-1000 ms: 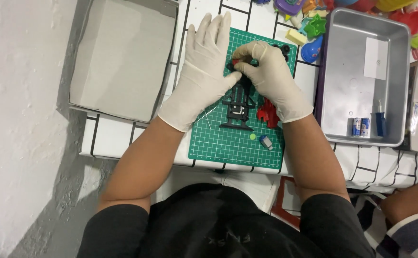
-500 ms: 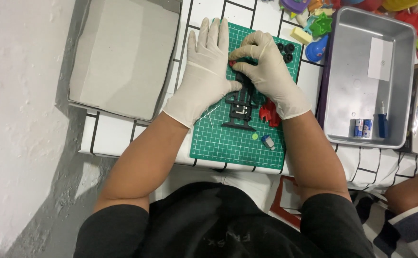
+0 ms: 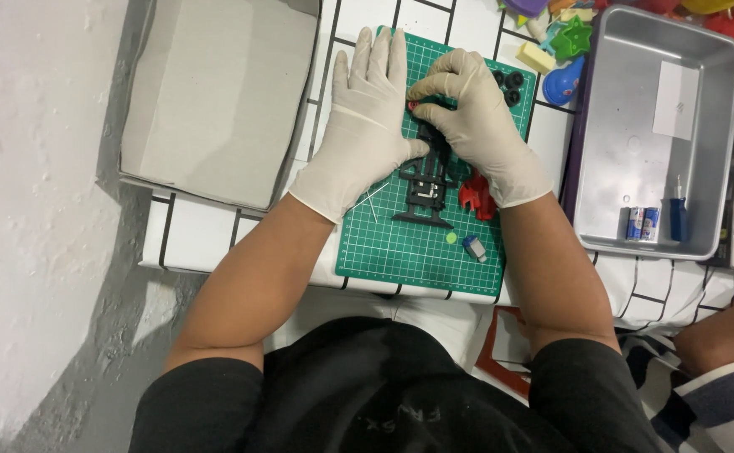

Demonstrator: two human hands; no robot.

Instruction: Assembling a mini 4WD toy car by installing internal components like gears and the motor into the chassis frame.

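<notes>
Both of my hands wear white gloves over a green cutting mat (image 3: 400,252). My left hand (image 3: 365,117) lies flat on the mat, fingers spread, its thumb against a black toy-car chassis (image 3: 424,186). My right hand (image 3: 476,117) curls over the chassis's far end and pinches a small red piece at its fingertips. A red body part (image 3: 476,198) lies by my right wrist. Small black wheels (image 3: 509,82) sit at the mat's far right corner. A yellow-green dot (image 3: 451,238) and a small blue-grey part (image 3: 474,248) rest near the mat's front.
An open cardboard box (image 3: 216,92) stands at the left. At the right a metal tray (image 3: 627,126) holds two small batteries (image 3: 640,223), a blue-handled screwdriver (image 3: 678,216) and a paper slip. Colourful plastic toys (image 3: 568,42) lie behind. Another person's arm (image 3: 719,335) shows at lower right.
The camera view has shifted slightly; my hands stay on the chassis with the right fingers still working at its far end. Nothing was let go.
</notes>
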